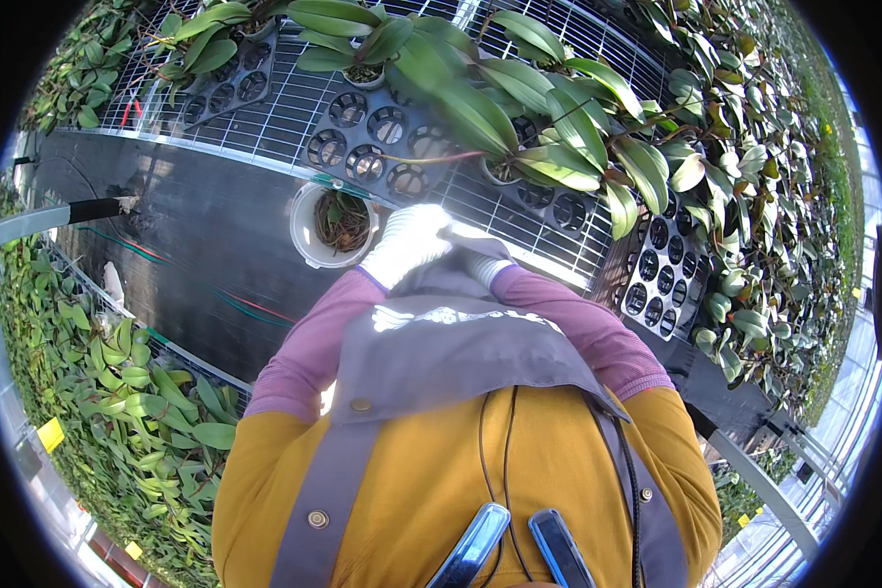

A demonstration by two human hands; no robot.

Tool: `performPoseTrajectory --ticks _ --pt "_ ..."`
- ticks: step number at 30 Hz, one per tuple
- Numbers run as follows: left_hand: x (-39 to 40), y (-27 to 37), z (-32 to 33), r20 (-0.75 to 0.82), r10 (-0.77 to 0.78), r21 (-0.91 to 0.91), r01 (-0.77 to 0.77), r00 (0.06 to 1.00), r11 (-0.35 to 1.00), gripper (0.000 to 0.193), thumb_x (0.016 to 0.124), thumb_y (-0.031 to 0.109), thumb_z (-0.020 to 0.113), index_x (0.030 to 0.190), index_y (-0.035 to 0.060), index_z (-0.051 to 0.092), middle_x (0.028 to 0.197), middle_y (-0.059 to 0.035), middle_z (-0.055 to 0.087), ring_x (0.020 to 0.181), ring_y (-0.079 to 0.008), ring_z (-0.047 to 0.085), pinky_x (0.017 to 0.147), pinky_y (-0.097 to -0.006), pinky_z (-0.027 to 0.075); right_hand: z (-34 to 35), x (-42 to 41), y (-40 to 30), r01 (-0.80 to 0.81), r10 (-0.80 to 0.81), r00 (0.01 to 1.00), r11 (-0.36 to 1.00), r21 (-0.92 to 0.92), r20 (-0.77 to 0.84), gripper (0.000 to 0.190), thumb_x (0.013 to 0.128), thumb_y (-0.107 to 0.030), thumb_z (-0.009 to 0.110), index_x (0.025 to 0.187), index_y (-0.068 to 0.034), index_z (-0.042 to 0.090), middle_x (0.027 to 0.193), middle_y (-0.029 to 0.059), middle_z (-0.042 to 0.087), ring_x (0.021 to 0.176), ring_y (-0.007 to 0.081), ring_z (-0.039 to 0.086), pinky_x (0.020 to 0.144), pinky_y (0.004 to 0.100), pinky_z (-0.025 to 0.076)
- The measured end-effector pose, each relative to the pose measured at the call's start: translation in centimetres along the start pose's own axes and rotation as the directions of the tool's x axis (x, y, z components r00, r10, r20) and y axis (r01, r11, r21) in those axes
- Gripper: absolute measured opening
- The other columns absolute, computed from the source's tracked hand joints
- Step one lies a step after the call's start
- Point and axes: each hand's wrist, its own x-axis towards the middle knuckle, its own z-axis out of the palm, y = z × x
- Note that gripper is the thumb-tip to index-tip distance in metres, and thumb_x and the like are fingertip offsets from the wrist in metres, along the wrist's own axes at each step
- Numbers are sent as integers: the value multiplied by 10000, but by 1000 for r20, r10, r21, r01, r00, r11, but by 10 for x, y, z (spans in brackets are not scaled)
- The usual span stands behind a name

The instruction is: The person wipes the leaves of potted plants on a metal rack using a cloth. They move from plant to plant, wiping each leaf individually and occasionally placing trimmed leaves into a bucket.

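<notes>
My left hand [413, 234], in a white knit glove, is raised in front of my apron's top edge and is partly washed out by glare. My right hand [478, 257], gloved too, is close beside it, largely hidden behind the dark apron [456, 345]. Whether either holds something cannot be made out. Large green leaves of a potted orchid plant [478, 117] spread just beyond my hands, one of them blurred. A black plastic pot tray [349, 151] with round openings rests on the wire bench. Left of my hands is a white bucket [301, 228] with brown and green plant debris inside.
Wire-mesh benches [264, 140] run across the top, holding potted plants. Another pot tray [658, 275] lies at the right beside dense foliage [750, 220]. Leafy plants [132, 404] fill a bench at lower left. A metal rail with a black end [88, 212] juts in from the left.
</notes>
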Motion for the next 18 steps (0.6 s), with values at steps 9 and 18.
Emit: performPoseTrajectory --ticks 9,18 --pt "93 -79 71 248 -220 -880 315 943 355 450 1008 287 624 1389 61 545 1224 -117 671 990 -193 680 802 -311 560 -22 -5 0 593 -510 802 617 -517 311 506 952 -489 537 1385 -231 580 1157 129 724 1069 279 694 917 358 515" --pt "165 -22 95 -398 -266 -732 -129 878 669 384 827 112 822 1150 44 626 886 -58 711 771 -155 680 705 -299 560 -44 -14 12 563 -549 825 817 -124 132 345 991 -263 484 1246 -150 686 1141 125 726 1039 300 686 904 368 518"
